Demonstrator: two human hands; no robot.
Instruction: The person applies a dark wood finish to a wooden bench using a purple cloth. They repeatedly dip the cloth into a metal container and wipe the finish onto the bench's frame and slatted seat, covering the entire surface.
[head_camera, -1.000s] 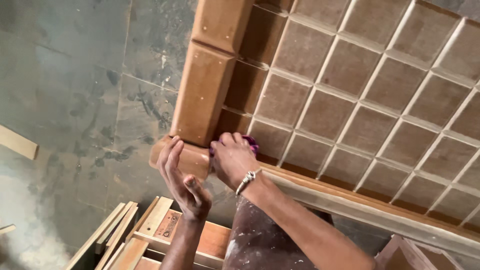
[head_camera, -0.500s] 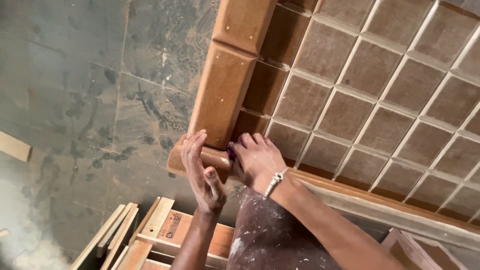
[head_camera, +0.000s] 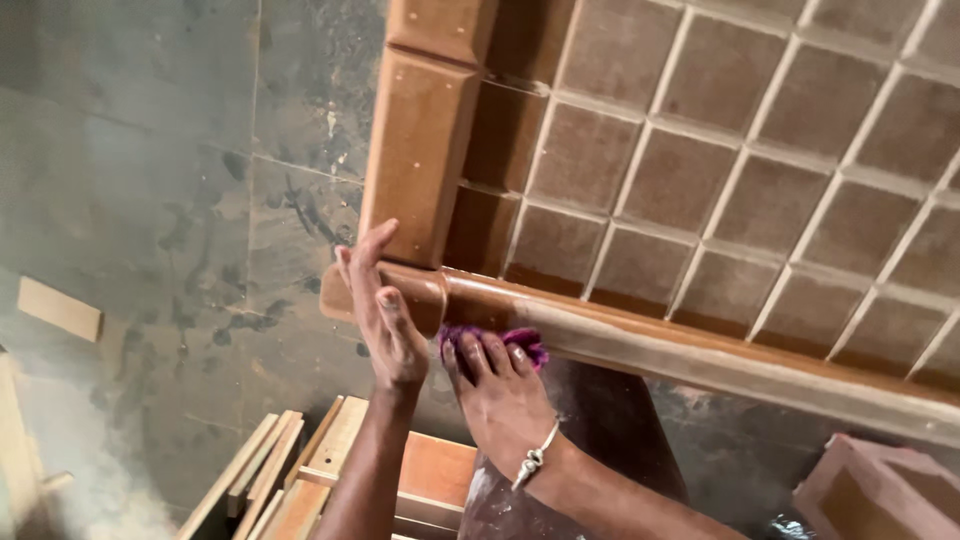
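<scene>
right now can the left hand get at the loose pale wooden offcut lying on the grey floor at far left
Probably not from here: the left hand is braced on the brown wooden frame's corner, and the pale wooden offcut lies well apart across bare floor.

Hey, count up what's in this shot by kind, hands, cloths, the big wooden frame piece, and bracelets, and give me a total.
Hands: 2, left hand and right hand
Purple cloth: 1
Brown wooden panelled frame: 1
Silver bracelet: 1
Total: 5
</scene>
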